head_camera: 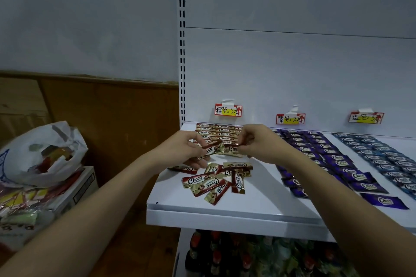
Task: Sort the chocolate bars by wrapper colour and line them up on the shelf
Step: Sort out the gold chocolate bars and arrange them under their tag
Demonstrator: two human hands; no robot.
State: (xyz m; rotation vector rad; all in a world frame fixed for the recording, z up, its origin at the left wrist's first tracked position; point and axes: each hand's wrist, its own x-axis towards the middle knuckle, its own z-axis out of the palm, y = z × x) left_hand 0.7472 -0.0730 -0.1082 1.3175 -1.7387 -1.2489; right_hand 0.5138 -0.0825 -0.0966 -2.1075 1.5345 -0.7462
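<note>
On the white shelf [236, 209], red-and-gold Choco bars [221, 132] lie in neat rows at the back left. A loose pile of the same red bars [216, 181] lies nearer the front. My left hand [186, 148] grips a few red bars [212, 149] above the shelf. My right hand [256, 144] pinches another red bar [234, 149] by its end, close to the left hand. Purple bars [333, 159] form rows in the middle and blue bars [387, 159] form rows at the right.
Three handwritten price tags [228, 110] are taped to the back panel above the rows. A white plastic bag [45, 153] sits on boxes at the left. Bottles [225, 254] fill the shelf below. A slotted upright [182, 51] marks the shelf's left edge.
</note>
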